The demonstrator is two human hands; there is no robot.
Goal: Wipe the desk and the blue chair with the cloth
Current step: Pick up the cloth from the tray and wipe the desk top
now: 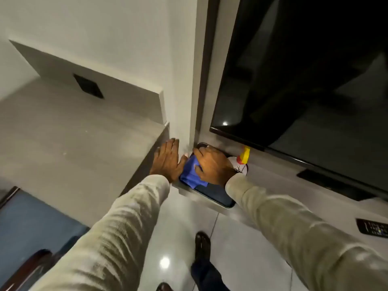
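A blue cloth [190, 174] lies bunched on a dark tray [214, 194] on the low ledge under the television. My right hand [212, 165] is closed over the cloth from the right, fingers curled around it. My left hand [168, 160] is flat with its fingers spread, pressed against the right end of the grey desk [69, 131] just left of the cloth. The blue chair [31, 225] with dark wooden arms shows at the bottom left, partly behind my left sleeve.
A large black television [304, 80] hangs at the right above the ledge [270, 181]. A bottle with a yellow and red top [243, 156] stands behind my right hand. A remote control [372, 226] lies on the ledge at far right. My feet stand on a glossy tiled floor [233, 238].
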